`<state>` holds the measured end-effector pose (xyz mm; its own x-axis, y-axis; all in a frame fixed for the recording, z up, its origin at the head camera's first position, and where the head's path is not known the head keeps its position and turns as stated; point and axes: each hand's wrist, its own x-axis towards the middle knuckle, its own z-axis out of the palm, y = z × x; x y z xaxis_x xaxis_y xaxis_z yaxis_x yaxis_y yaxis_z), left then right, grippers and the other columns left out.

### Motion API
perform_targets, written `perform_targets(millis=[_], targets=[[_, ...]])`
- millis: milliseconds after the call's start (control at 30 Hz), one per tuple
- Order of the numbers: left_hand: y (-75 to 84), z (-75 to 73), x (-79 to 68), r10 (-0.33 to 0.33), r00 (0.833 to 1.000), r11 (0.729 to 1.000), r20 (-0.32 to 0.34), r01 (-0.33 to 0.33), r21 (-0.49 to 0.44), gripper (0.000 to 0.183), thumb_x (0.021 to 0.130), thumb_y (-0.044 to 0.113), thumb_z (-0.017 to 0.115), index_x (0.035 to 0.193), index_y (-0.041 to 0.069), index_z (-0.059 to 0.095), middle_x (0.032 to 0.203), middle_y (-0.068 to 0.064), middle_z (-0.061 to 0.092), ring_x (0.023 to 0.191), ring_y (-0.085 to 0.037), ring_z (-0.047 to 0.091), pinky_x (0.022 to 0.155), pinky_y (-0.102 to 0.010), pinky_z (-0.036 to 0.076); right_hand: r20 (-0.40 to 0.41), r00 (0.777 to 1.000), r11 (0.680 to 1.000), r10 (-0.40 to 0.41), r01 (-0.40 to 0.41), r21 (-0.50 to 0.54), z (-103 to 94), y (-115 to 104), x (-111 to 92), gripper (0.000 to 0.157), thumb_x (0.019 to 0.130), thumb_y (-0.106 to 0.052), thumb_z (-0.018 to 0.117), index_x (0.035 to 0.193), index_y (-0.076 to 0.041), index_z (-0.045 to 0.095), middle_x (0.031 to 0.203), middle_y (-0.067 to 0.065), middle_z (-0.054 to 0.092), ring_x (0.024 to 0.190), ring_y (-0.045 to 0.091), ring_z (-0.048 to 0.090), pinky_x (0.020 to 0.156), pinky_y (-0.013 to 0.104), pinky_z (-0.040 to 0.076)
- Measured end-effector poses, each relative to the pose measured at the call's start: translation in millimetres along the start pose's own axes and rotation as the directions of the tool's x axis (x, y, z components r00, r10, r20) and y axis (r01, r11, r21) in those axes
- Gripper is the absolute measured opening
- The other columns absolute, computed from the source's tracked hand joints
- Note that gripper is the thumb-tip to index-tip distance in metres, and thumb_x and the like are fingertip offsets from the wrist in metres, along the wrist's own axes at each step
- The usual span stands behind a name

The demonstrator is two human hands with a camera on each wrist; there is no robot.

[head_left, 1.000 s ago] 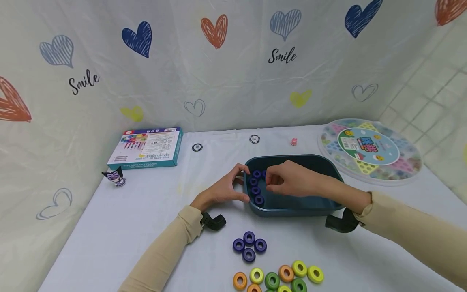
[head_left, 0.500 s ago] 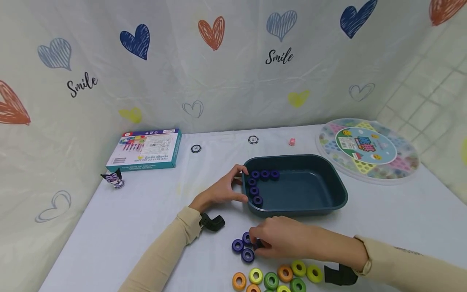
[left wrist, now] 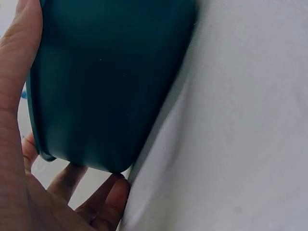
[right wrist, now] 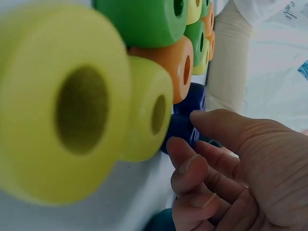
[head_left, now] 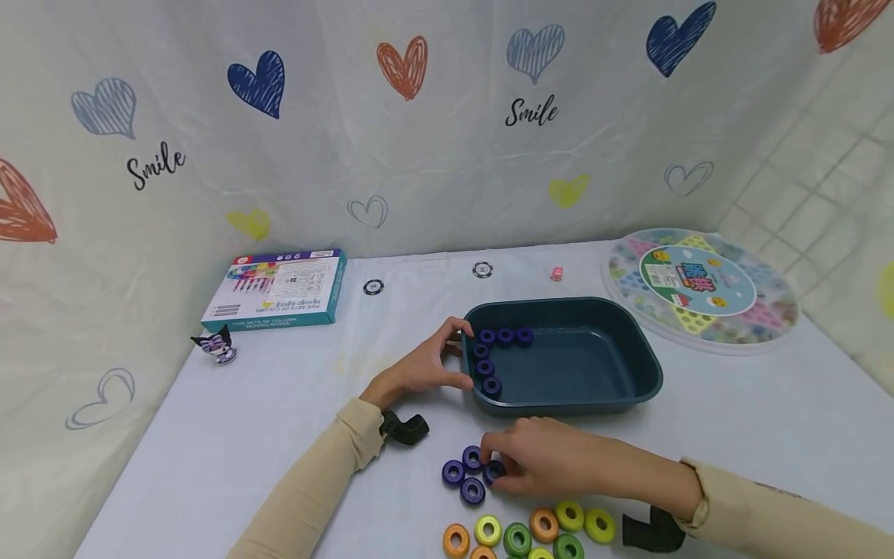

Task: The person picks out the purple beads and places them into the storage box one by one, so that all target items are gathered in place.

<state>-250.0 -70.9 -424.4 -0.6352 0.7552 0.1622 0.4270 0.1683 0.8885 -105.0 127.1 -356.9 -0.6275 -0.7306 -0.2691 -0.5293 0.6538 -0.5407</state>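
A dark teal tray (head_left: 566, 410) stands on the white cloth. My left hand (head_left: 422, 365) holds its left end, the thumb at the near corner and the fingers round the far corner; the left wrist view shows them against the tray wall (left wrist: 106, 86). Inside, several purple rings (head_left: 505, 337) line the left and back-left edges. In front of the tray, my right hand (head_left: 548, 460) pinches a purple ring (head_left: 493, 472) on the table between thumb and index finger. It is the rightmost of a small cluster, next to other purple rings (head_left: 472, 491).
Nearer the front edge lie several yellow (head_left: 600, 526), orange (head_left: 456, 540) and green rings (head_left: 518, 539), partly cut off. Behind stand a flat box (head_left: 275, 291), a small figurine (head_left: 218, 345), two chips (head_left: 373, 287), a tiny pink figure (head_left: 556, 273) and a round game board (head_left: 701, 287).
My right hand has moved from inside the tray to the purple cluster in front and taken hold of a ring. A purple ring now sits third along the tray's back edge. The left hand stays put.
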Motion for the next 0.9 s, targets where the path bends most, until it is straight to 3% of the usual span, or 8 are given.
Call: perform_targets(millis=[200,367,467,733,900], targets=[[0.6,-0.3,-0.6,-0.003,1.000,1.000,-0.005,0.003,0.000,0.080,0.060,0.061,0.071,0.120,0.023,0.033,0.126,0.000,0.037,0.107,-0.017,0.047,0.091,-0.032,0.039,-0.001,0.999,0.998,-0.034,0.034,0.048,2.8,9.7,-4.8,0.020,0.082,-0.031,0.065,0.099,-0.023,0.057,0.063,-0.019,0.051,0.051,-0.003,0.045,0.049,0.016,0.039],[2.4,-0.5,-0.5,-0.009,1.000,1.000,-0.004,0.009,0.001,0.081,0.060,0.061,0.071,0.120,0.023,0.033,0.126,-0.001,0.037,0.106,-0.017,0.047,0.091,-0.032,0.039,0.016,0.997,0.985,-0.071,0.068,0.159,2.3,20.0,-14.2,0.020,0.082,-0.032,0.065,0.099,-0.024,0.057,0.066,-0.018,0.053,0.053,-0.003,0.047,0.050,0.017,0.041],[2.3,-0.3,-0.4,-0.013,1.000,1.000,-0.003,0.013,0.005,0.080,0.060,0.061,0.071,0.120,0.024,0.033,0.127,-0.001,0.037,0.106,-0.017,0.047,0.091,-0.033,0.039,0.039,0.996,0.970,-0.080,0.069,0.233,1.7,25.6,-18.7,0.022,0.082,-0.033,0.065,0.101,-0.024,0.058,0.067,-0.017,0.055,0.055,-0.002,0.048,0.051,0.017,0.041],[0.8,0.0,-0.4,-0.010,1.000,1.000,0.000,0.010,-0.006,0.082,0.060,0.060,0.072,0.121,0.020,0.033,0.127,-0.002,0.037,0.106,-0.017,0.047,0.091,-0.033,0.039,0.025,0.982,0.913,-0.190,0.167,0.373,5.9,39.4,-21.0,0.024,0.082,-0.028,0.066,0.103,-0.019,0.059,0.069,-0.015,0.057,0.053,-0.004,0.048,0.047,0.016,0.040],[0.0,0.0,-0.4,-0.012,1.000,1.000,0.001,0.012,-0.006,0.083,0.061,0.058,0.073,0.121,0.018,0.033,0.128,-0.003,0.037,0.106,-0.018,0.047,0.091,-0.034,0.039,-0.006,0.984,0.883,-0.177,0.162,0.440,4.7,42.7,-23.6,0.024,0.080,-0.027,0.068,0.102,-0.020,0.060,0.069,-0.011,0.058,0.051,-0.003,0.046,0.045,0.015,0.038]])
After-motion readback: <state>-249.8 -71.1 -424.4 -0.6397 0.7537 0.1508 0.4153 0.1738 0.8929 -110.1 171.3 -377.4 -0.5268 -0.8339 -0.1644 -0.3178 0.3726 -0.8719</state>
